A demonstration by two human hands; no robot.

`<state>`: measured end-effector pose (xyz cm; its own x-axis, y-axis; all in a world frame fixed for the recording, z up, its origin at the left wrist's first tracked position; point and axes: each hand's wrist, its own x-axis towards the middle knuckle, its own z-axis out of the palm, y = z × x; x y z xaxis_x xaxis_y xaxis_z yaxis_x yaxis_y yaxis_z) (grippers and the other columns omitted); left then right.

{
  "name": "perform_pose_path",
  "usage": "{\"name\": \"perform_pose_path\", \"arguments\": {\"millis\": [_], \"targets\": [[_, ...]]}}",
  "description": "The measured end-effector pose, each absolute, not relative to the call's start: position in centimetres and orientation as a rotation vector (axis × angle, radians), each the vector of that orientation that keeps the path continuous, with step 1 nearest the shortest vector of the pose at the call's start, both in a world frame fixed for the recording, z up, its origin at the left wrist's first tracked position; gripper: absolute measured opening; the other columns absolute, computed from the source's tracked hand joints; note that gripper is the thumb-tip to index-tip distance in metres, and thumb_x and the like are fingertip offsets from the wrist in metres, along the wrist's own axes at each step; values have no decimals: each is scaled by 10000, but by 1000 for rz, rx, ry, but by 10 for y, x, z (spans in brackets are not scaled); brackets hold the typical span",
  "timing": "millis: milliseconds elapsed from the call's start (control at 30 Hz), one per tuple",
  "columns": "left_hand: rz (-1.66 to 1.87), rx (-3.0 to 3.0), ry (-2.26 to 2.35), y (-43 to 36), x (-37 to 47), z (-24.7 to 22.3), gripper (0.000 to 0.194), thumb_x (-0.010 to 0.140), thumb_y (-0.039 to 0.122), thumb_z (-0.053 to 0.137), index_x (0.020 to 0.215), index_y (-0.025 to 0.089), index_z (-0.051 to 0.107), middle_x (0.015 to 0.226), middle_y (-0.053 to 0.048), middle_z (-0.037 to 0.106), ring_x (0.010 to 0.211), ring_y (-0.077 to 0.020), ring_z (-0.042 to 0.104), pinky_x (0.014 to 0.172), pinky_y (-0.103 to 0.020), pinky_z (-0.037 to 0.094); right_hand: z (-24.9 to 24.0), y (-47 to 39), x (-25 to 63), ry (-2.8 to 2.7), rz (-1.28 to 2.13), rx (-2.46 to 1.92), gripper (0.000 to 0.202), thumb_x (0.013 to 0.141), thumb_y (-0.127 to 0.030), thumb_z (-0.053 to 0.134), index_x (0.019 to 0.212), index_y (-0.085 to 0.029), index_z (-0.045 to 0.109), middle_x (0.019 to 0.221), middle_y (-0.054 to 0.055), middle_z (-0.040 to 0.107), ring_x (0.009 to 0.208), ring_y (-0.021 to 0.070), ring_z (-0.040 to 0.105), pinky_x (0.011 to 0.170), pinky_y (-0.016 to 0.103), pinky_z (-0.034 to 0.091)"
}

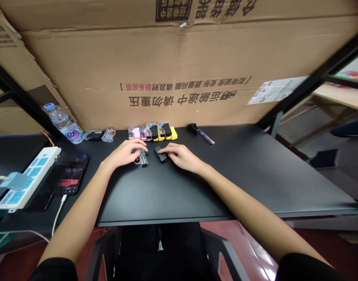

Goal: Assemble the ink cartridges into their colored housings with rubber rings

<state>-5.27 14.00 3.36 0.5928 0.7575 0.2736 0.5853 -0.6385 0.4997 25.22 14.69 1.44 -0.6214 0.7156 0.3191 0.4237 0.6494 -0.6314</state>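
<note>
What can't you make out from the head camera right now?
- Left hand: its fingers cover most of the clear item, so its type and the grip are unclear.
- Right hand: fingertips touch a small black piece, too small to identify.
- Phone: screen blurred.
- Row of small cases at the cardboard: too small for detail.

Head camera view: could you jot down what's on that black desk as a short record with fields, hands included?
Surface: black desk with a big cardboard sheet standing behind it
Left hand: resting on a clear plastic piece
Right hand: fingertips touching a small black piece
Row at the back: small pink, black and yellow cases side by side
Left side: water bottle, white power strip, phone
Behind right hand: screwdriver
</note>
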Motion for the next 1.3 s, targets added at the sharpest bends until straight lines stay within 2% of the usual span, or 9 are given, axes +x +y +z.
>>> {"name": "perform_pose_path", "arguments": {"millis": [167, 400, 633, 733, 800, 933, 1067, 1167, 1300], "targets": [[579, 2325, 1121, 135, -49, 42, 169, 947, 331, 684, 1019, 246, 810, 1104, -40, 793, 1015, -228, 735, 994, -384, 547, 15, 148, 255, -2332, 669, -903, 410, 956, -155, 567, 1295, -209, 791, 1032, 88, 690, 836, 198, 662, 807, 343, 564], [469, 2138, 1249, 132, -46, 45, 308, 908, 514, 732, 857, 212, 758, 829, -24, 767, 779, -197, 673, 740, -311, 493, 12, 152, 259, -2329, 590, -974, 316, 941, -286, 706, 1239, -236, 796, 972, 74, 664, 878, 235, 671, 879, 414, 587], [441, 2119, 1350, 128, -43, 51, 278, 952, 473, 651, 925, 212, 740, 670, 10, 707, 611, -165, 597, 628, -288, 398, 18, 153, 264, -2376, 495, -851, 411, 878, -176, 702, 1280, -248, 749, 1342, 131, 661, 1293, 318, 625, 1167, 526, 491], [447, 2130, 1439, 126, -41, 52, 336, 969, 548, 626, 925, 227, 717, 596, 37, 652, 575, -162, 563, 606, -284, 353, 18, 153, 265, -2433, 512, -845, 511, 876, -154, 688, 1374, -264, 714, 1516, 127, 610, 1419, 340, 557, 1229, 570, 424], [431, 2131, 1456, 124, -38, 51, 404, 900, 636, 700, 959, 237, 711, 648, 35, 678, 614, -171, 593, 604, -280, 347, 16, 154, 266, -2466, 533, -851, 498, 921, -205, 690, 1414, -277, 705, 1582, 119, 574, 1467, 351, 519, 1247, 599, 392], [337, 2142, 1411, 123, -34, 49, 604, 742, 710, 828, 1122, 257, 703, 802, 15, 743, 716, -202, 665, 624, -282, 380, 12, 157, 267, -2471, 530, -856, 440, 975, -366, 725, 1410, -300, 724, 1471, 119, 647, 1387, 346, 577, 1222, 596, 421], [356, 2115, 1352, 122, -33, 49, 721, 785, 674, 815, 1353, 269, 631, 773, 28, 739, 707, -213, 682, 654, -297, 409, 13, 157, 268, -2427, 524, -903, 434, 950, -460, 768, 1351, -295, 762, 1299, 130, 667, 1260, 338, 622, 1139, 555, 504], [358, 2042, 1320, 123, -35, 47, 877, 798, 649, 821, 1523, 257, 522, 718, 45, 716, 694, -214, 690, 670, -300, 435, 16, 155, 267, -2414, 571, -896, 437, 938, -451, 784, 1336, -274, 756, 1296, 131, 665, 1260, 331, 624, 1140, 536, 505], [343, 2011, 1291, 126, -34, 43, 731, 807, 669, 806, 1366, 229, 640, 714, 27, 708, 674, -207, 681, 669, -303, 447, 20, 154, 264, -2424, 667, -840, 427, 920, -423, 805, 1316, -273, 747, 1283, 116, 718, 1227, 321, 656, 1108, 516, 519]]}}
